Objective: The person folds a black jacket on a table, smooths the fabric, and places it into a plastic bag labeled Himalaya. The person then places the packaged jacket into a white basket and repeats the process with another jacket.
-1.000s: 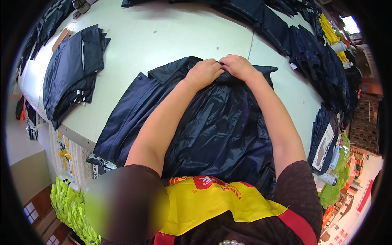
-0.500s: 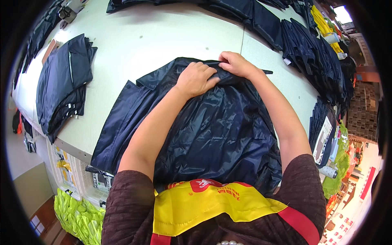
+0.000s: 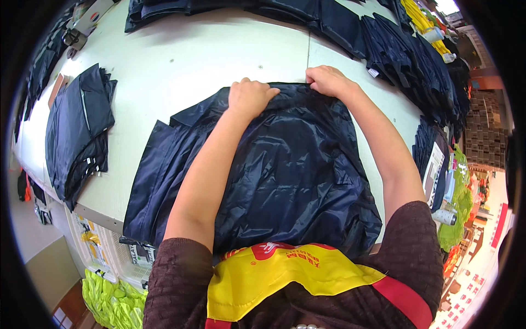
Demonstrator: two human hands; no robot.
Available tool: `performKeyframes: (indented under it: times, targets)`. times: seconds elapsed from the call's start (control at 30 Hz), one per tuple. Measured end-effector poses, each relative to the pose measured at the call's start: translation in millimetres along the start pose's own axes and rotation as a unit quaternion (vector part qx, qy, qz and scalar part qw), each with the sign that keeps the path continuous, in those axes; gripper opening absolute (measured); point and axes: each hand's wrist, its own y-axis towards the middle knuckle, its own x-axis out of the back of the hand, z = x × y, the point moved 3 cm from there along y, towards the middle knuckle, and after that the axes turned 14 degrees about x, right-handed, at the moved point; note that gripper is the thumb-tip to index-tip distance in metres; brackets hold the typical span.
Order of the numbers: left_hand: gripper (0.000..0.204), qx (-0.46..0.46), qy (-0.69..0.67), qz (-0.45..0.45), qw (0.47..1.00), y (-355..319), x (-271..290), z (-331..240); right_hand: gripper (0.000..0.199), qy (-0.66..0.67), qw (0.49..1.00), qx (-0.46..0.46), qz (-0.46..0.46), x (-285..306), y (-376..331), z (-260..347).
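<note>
A shiny navy garment [image 3: 290, 170] lies spread over the white table [image 3: 213, 49] in front of me, its near end reaching my yellow apron. At its far edge my left hand [image 3: 249, 97] is closed over the fabric, fingers curled and thumb pointing right. My right hand [image 3: 330, 82] pinches the same edge farther right, near the far right corner. Between the two hands the edge runs fairly straight. Folded layers of the garment show left of my left forearm, with small wrinkles across the middle. My fingertips are partly hidden.
Folded navy garments are stacked at the left [image 3: 82, 131], along the far side [image 3: 290, 13] and at the right [image 3: 405, 66]. A spool [image 3: 444, 216] sits at the right edge. White baskets [image 3: 118, 255] and lime-green fabric [image 3: 112, 296] are below the table at left.
The far edge has been pulled straighter and the garment lies flatter. My hands have moved apart, the left one leftward, the right one slightly rightward. The whole view has shifted a little.
</note>
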Motion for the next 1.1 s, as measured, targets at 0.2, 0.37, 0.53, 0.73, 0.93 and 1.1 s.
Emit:
performKeyframes:
  times: [0.2, 0.37, 0.53, 0.73, 0.93, 1.1]
  targets:
    - [0.032, -0.071, -0.214, -0.040, 0.973, 6.5, -5.9, -24.9, 0.009, -0.085, 0.967, 0.060, -0.232, -15.3, -21.6, -1.6]
    - [0.027, -0.129, -0.254, -0.151, 0.947, -27.0, -10.8, -39.4, 0.009, 0.002, 0.963, 0.021, -0.268, -18.8, -28.7, 10.9]
    - [0.026, -0.220, -0.199, -0.199, 0.934, -58.4, -18.3, -43.9, 0.014, 0.172, 0.972, -0.038, -0.156, -26.6, -32.0, 8.0]
    - [0.026, -0.201, -0.210, -0.196, 0.936, -59.0, -16.5, -48.4, 0.011, 0.029, 0.994, -0.055, -0.092, -21.9, -18.2, 21.0]
    - [0.029, -0.174, -0.199, -0.187, 0.946, -55.3, -17.9, -49.1, 0.015, -0.090, 0.988, -0.034, -0.123, -28.4, -12.2, 27.8]
    - [0.022, -0.155, -0.203, -0.194, 0.947, -50.3, -20.2, -49.5, 0.017, 0.047, 0.990, -0.030, -0.128, -29.4, -15.9, 24.0]
